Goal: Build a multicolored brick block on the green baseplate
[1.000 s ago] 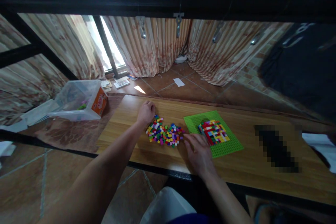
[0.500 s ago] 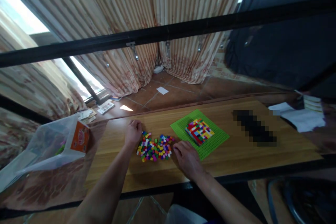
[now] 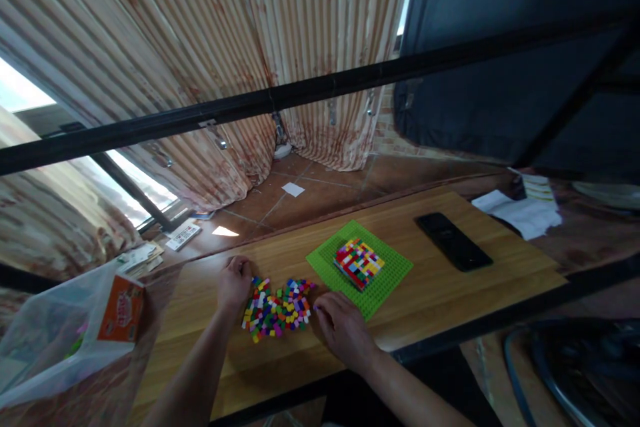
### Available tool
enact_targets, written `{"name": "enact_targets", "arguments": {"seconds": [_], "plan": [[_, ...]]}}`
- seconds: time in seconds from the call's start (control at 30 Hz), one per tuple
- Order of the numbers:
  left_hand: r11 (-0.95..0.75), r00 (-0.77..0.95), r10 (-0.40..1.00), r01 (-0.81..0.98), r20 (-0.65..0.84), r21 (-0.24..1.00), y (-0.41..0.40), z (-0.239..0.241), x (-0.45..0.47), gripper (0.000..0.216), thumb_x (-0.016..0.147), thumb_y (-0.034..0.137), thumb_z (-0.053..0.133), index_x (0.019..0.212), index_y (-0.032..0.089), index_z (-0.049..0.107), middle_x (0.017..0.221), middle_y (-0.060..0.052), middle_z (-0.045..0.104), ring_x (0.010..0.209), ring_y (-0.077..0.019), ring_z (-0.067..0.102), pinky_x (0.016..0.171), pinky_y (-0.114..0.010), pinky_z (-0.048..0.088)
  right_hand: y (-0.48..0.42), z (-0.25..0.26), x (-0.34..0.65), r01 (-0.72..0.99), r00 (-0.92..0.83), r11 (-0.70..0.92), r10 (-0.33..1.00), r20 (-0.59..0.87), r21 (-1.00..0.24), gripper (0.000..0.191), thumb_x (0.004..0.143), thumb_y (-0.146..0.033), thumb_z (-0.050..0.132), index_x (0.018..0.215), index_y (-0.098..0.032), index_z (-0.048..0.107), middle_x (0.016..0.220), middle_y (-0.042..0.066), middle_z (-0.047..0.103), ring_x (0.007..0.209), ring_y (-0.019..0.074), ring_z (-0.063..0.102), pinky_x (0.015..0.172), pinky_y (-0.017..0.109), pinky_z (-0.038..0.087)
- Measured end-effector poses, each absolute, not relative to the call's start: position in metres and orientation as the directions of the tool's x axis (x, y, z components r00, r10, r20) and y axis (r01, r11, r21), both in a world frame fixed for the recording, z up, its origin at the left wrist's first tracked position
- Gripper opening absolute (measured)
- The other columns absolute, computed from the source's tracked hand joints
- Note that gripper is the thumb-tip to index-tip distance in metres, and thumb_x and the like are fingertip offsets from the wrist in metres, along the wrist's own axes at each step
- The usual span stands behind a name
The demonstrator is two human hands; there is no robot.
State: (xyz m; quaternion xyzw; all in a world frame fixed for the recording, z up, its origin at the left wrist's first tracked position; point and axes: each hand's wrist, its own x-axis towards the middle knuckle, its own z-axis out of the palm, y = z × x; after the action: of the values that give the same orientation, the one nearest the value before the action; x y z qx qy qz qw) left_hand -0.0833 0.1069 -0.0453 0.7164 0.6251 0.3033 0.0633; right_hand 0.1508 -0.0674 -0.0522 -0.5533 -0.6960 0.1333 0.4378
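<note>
Evidently a sorting or picking step: both hands sit at the loose heap of small multicoloured plastic bricks (image 3: 278, 310) on the wooden surface (image 3: 440, 287). Left hand (image 3: 233, 285) rests at the heap's left edge, fingers curled down onto the near bricks; whether its grip has closed on a piece cannot be told, since the fingertips are hidden under the knuckles. Right hand (image 3: 343, 328) lies palm-down at the heap's right edge, fingers narrowed and pointing toward the bricks, touching or just short of them; nothing visibly held.

Just beside the right hand, farther back on the surface, lies the flat green studded baseplate (image 3: 395, 270), carrying a squat square block of stacked bricks in red, yellow, white and blue (image 3: 359, 262). Heap and baseplate are near each other but apart.

Judgement: a brick is being chosen from the heap. The next move would call for a fine pinch on one small piece, lifted clear of its neighbours, then a square press onto the studs.

Farther out: black phone (image 3: 454, 250) well right of the baseplate; white papers (image 3: 520, 210) at the far right; clear plastic tub with an orange label (image 3: 75, 333) at the left.
</note>
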Motion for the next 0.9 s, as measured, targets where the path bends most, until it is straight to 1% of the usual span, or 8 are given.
{"name": "enact_targets", "arguments": {"seconds": [0.1, 0.17, 0.27, 0.37, 0.57, 0.73, 0.9], "plan": [[-0.195, 0.026, 0.936, 0.869, 0.350, 0.456, 0.106, -0.044, -0.082, 0.020, 0.083, 0.027, 0.044, 0.081, 0.019, 0.062, 0.093, -0.006, 0.063, 0.075, -0.0177, 0.062, 0.072, -0.029, 0.048, -0.069, -0.052, 0.150, 0.630, 0.030, 0.374, 0.864, 0.503, -0.681, 0.020, 0.091, -0.013, 0.045, 0.103, -0.021, 0.059, 0.092, 0.005, 0.066, 0.086, 0.0174, 0.060, 0.078, 0.030, 0.049], [-0.185, 0.023, 0.940, 0.871, 0.339, 0.455, 0.106, -0.042, -0.082, 0.020, 0.083, 0.026, 0.044, 0.082, 0.019, 0.063, 0.094, -0.007, 0.064, 0.075, -0.0175, 0.062, 0.072, -0.029, 0.048, -0.073, -0.052, 0.152, 0.619, 0.062, 0.378, 0.851, 0.522, -0.689, 0.021, 0.093, -0.015, 0.045, 0.106, -0.022, 0.060, 0.094, 0.005, 0.068, 0.087, 0.0173, 0.061, 0.078, 0.030, 0.050], [-0.176, 0.018, 0.943, 0.875, 0.331, 0.452, 0.105, -0.041, -0.081, 0.021, 0.083, 0.026, 0.044, 0.082, 0.018, 0.063, 0.095, -0.007, 0.064, 0.074, -0.0174, 0.062, 0.072, -0.029, 0.048, -0.079, -0.047, 0.165, 0.611, 0.113, 0.359, 0.843, 0.526, -0.706, 0.019, 0.093, -0.017, 0.047, 0.102, -0.023, 0.062, 0.093, 0.004, 0.069, 0.086, 0.0165, 0.063, 0.077, 0.029, 0.051], [-0.178, 0.022, 0.943, 0.878, 0.333, 0.444, 0.105, -0.041, -0.081, 0.021, 0.083, 0.026, 0.044, 0.084, 0.018, 0.064, 0.096, -0.007, 0.064, 0.075, -0.0175, 0.061, 0.073, -0.030, 0.048, -0.082, -0.037, 0.191, 0.631, 0.204, 0.310, 0.818, 0.537, -0.711, 0.018, 0.092, -0.020, 0.050, 0.103, -0.024, 0.063, 0.096, 0.003, 0.070, 0.089, 0.0165, 0.064, 0.079, 0.030, 0.051], [-0.171, 0.021, 0.944, 0.886, 0.330, 0.432, 0.104, -0.040, -0.080, 0.022, 0.083, 0.026, 0.045, 0.085, 0.018, 0.064, 0.097, -0.007, 0.064, 0.075, -0.0173, 0.061, 0.073, -0.029, 0.048, -0.062, -0.027, 0.238, 0.689, 0.435, 0.158, 0.691, 0.577, -0.708, 0.016, 0.088, -0.028, 0.056, 0.097, -0.024, 0.069, 0.101, 0.007, 0.066, 0.097, 0.0207, 0.060, 0.088, 0.039, 0.047], [-0.182, 0.032, 0.941, 0.889, 0.338, 0.421, 0.105, -0.040, -0.080, 0.022, 0.084, 0.027, 0.044, 0.084, 0.018, 0.064, 0.096, -0.007, 0.064, 0.074, -0.0175, 0.061, 0.074, -0.030, 0.048, -0.044, -0.039, 0.240, 0.671, 0.551, 0.033, 0.646, 0.528, -0.741, 0.016, 0.084, -0.032, 0.059, 0.088, -0.024, 0.072, 0.109, 0.009, 0.060, 0.105, 0.0246, 0.053, 0.091, 0.045, 0.043], [-0.178, 0.028, 0.939, 0.892, 0.342, 0.416, 0.104, -0.040, -0.080, 0.021, 0.083, 0.027, 0.045, 0.085, 0.019, 0.064, 0.095, -0.007, 0.064, 0.073, -0.0175, 0.061, 0.073, -0.030, 0.048, -0.035, -0.049, 0.235, 0.566, 0.653, -0.026, 0.624, 0.429, -0.824, 0.014, 0.078, -0.032, 0.063, 0.083, -0.023, 0.073, 0.110, 0.009, 0.058, 0.105, 0.0256, 0.051, 0.093, 0.045, 0.040]]}}
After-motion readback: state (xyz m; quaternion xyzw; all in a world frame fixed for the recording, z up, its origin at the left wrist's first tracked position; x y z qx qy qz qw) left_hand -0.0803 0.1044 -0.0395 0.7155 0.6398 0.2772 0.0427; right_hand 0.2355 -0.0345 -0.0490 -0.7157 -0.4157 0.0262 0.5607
